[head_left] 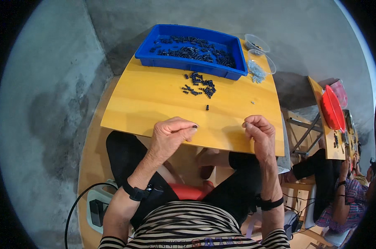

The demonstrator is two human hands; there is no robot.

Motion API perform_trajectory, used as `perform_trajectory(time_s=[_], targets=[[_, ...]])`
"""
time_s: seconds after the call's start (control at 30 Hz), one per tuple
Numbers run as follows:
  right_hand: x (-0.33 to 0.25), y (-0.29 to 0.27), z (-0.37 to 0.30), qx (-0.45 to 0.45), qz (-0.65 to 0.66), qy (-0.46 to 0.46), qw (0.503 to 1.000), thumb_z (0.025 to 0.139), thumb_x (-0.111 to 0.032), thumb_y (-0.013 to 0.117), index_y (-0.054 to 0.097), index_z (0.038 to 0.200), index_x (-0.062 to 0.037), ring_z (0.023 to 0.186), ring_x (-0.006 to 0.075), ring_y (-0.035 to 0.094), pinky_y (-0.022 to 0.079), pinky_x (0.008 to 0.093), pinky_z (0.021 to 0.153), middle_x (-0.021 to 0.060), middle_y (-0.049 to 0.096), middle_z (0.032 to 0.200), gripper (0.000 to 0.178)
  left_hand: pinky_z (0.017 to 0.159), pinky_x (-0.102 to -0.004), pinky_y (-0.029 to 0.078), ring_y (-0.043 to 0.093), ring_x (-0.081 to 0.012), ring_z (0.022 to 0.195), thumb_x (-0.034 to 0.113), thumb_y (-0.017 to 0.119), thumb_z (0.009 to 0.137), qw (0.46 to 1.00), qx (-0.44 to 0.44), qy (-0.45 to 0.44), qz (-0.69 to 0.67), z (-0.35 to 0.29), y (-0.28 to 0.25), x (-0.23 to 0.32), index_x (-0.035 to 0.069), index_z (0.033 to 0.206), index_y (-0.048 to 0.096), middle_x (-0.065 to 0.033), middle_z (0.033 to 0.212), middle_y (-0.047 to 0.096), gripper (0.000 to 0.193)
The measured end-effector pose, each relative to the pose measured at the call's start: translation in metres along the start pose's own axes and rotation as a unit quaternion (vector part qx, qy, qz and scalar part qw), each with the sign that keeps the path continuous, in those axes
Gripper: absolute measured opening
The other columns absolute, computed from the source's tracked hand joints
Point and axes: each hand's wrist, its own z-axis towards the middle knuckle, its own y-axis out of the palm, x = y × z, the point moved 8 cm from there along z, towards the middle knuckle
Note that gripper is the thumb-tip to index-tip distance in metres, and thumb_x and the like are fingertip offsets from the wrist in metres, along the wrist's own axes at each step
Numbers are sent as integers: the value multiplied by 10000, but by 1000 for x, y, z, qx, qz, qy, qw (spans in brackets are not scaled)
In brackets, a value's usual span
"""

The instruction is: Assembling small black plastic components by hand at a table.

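Observation:
Over the near edge of the yellow table, my left hand [173,132] pinches a small black part [195,126] between thumb and fingertips. My right hand [260,132] is closed in a pinch near the table's right side; whatever sits between its fingertips is too small to make out. A single black cylindrical piece [207,107] stands on the wood beyond and between my hands. Farther off lies a loose pile of similar black pieces [208,89]. One tiny pale piece [252,102] rests alone beyond my right hand.
A blue tray [171,62] of many black pieces fills the back of the yellow table [142,99]. Beside it are a clear tub with pale blue-grey pieces [256,71] and another clear tub [254,38]. At right, another person [341,199] sits by a table with a red basin [332,108].

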Motion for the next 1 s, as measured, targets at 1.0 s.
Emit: perform_trajectory(time_s=[1.0], targets=[[-31,118,-61,-220,255,110,935,869,-62,625,638,1015,5,622,93,524,423,204,571,60,645,808,161,571,-203,473,592,-77,634,24,649,835,1000,-22,1,5,-36,11,61,-26,934,686,-39,740,645,117]])
